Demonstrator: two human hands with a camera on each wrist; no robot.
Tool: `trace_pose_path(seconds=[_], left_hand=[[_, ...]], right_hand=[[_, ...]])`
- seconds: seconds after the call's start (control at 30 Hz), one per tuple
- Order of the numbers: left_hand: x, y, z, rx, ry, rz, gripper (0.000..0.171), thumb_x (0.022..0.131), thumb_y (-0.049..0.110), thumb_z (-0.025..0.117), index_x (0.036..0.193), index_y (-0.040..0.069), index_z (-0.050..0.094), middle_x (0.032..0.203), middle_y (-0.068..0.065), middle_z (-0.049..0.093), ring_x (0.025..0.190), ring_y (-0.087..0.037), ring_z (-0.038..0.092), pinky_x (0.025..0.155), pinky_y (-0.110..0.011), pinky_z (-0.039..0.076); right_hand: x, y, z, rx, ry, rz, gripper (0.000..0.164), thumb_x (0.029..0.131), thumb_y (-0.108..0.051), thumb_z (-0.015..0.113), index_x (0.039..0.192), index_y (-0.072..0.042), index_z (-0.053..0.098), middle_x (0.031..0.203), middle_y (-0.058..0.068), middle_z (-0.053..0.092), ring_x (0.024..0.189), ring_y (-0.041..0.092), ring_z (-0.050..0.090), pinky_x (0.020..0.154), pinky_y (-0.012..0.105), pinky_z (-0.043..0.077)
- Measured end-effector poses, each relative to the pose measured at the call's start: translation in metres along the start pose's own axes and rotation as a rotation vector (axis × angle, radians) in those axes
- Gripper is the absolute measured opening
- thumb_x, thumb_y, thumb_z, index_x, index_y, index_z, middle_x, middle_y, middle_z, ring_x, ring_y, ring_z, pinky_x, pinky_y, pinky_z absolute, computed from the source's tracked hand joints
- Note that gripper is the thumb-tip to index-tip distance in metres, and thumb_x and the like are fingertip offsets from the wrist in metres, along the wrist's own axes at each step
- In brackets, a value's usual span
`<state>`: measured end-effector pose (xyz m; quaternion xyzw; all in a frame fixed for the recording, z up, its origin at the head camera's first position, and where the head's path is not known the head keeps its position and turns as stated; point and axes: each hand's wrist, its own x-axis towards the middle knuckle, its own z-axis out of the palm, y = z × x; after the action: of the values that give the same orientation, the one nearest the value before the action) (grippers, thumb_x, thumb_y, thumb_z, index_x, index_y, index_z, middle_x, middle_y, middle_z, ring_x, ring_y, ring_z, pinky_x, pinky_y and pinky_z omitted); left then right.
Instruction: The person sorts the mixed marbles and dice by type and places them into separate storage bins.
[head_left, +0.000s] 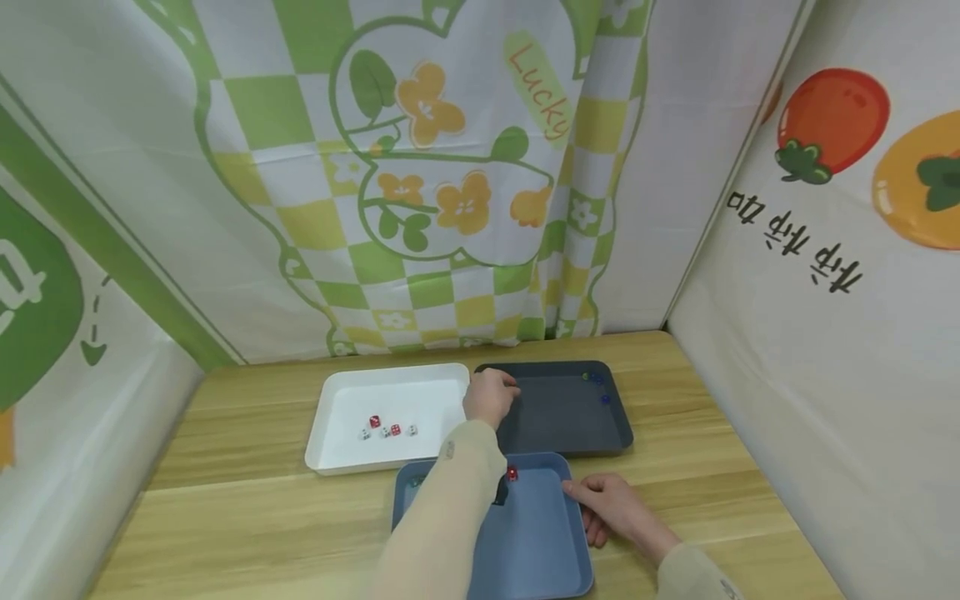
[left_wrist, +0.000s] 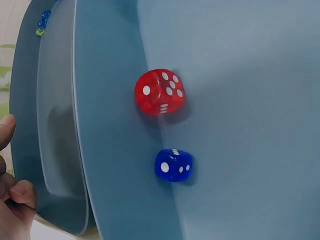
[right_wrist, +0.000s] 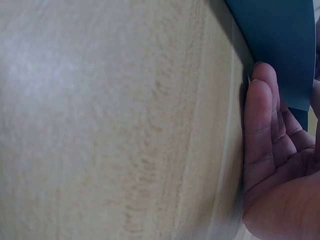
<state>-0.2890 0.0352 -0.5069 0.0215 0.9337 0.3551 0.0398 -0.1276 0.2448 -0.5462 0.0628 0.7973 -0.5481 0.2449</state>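
Note:
My left hand [head_left: 491, 397] reaches over the dark grey tray's left end [head_left: 555, 417], beside the white tray [head_left: 330, 417]. Its thumb and fingertips [left_wrist: 24, 192] stand apart, with nothing visible between them. My right hand [head_left: 615, 506] holds the blue tray [head_left: 577, 542] by its right side, thumb at the rim and fingers [right_wrist: 259, 107] along the outer wall. A red die [left_wrist: 160, 92] and a blue die [left_wrist: 173, 165] lie along that tray's far wall. My left sleeve covers part of the blue tray in the head view.
Red dice [head_left: 375, 422] and clear whitish dice [head_left: 412, 430] lie in the white tray. Small blue pieces [head_left: 605, 400] and a green one [head_left: 586, 377] sit at the dark tray's right end. A greenish piece [head_left: 417, 481] lies in the blue tray's far left corner. A patterned curtain [head_left: 450, 292] hangs behind the wooden table [head_left: 247, 508].

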Motion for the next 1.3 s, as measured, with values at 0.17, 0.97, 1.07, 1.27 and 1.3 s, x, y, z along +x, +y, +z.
trace_pose_path(seconds=[0.17,0.97,1.07,1.27,1.3], left_hand=[[0.0,0.006,0.005,0.031,-0.037,-0.006,0.017,0.093,0.021,0.076,0.109,0.017,0.081,0.112,-0.003,0.076,0.104,-0.029,0.07,0.086,-0.048,0.059],[-0.005,0.002,0.017,0.151,-0.068,-0.015,0.009,0.088,0.016,0.081,0.096,0.018,0.082,0.103,-0.003,0.077,0.089,-0.026,0.072,0.074,-0.047,0.06],[-0.005,0.003,0.018,0.167,-0.068,-0.026,0.01,0.088,0.014,0.08,0.097,0.018,0.082,0.104,-0.004,0.077,0.09,-0.027,0.072,0.075,-0.047,0.061],[-0.003,0.003,0.023,0.184,-0.071,-0.052,0.013,0.088,0.01,0.076,0.098,0.018,0.081,0.108,-0.005,0.077,0.092,-0.028,0.073,0.076,-0.048,0.061],[-0.003,0.003,0.024,0.181,-0.067,-0.054,0.013,0.089,0.01,0.076,0.098,0.017,0.082,0.107,-0.005,0.077,0.092,-0.028,0.073,0.076,-0.048,0.061]], right_hand=[[0.0,0.0,-0.002,0.0,0.003,-0.002,0.05,0.098,-0.053,0.063,0.083,-0.005,0.067,0.062,0.005,0.063,0.046,0.011,0.059,0.045,0.029,0.055],[0.002,0.002,-0.001,0.003,-0.002,0.002,0.049,0.098,-0.053,0.063,0.085,-0.006,0.069,0.061,0.004,0.062,0.046,0.011,0.059,0.045,0.029,0.054],[0.003,0.003,-0.001,0.005,-0.002,0.0,0.05,0.098,-0.054,0.063,0.086,-0.006,0.07,0.062,0.004,0.062,0.046,0.011,0.059,0.045,0.029,0.054],[0.004,0.005,-0.001,0.014,0.003,0.0,0.05,0.097,-0.054,0.063,0.082,-0.006,0.067,0.062,0.004,0.063,0.046,0.011,0.059,0.044,0.029,0.054],[0.004,0.006,-0.001,0.015,0.004,-0.002,0.05,0.097,-0.054,0.063,0.082,-0.006,0.067,0.061,0.004,0.063,0.046,0.011,0.059,0.044,0.028,0.054]])
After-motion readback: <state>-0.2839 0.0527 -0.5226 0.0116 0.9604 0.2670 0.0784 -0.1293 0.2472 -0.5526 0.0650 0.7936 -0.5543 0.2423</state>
